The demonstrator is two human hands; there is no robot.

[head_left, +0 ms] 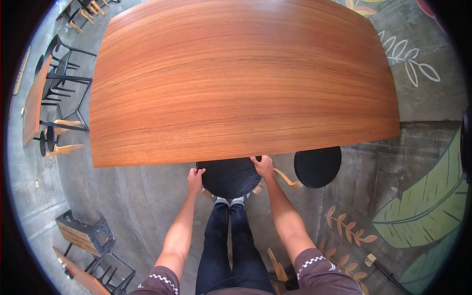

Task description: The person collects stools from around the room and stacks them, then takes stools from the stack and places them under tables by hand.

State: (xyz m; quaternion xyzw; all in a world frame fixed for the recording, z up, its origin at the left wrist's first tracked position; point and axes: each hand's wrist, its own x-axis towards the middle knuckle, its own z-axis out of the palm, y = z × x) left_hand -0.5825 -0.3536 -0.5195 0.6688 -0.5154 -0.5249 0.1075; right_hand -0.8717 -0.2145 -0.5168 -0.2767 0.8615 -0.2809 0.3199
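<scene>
A round black stool point(230, 178) with light wooden legs stands at the near edge of the brown wooden table point(241, 88), its far part hidden beneath the tabletop. My left hand point(195, 179) grips the left rim of the seat, thumb on top. On the opposite rim, my right hand point(263, 166) holds the seat, its thumb also on top and close to the table edge. My shoes show just in front of the stool.
A second black stool point(318, 167) stands to the right, partly under the table. Black chairs point(59, 69) and another table point(37, 103) are at the left. A wooden-slatted seat point(81, 233) is at lower left, and a painted leaf wall point(423, 206) at right.
</scene>
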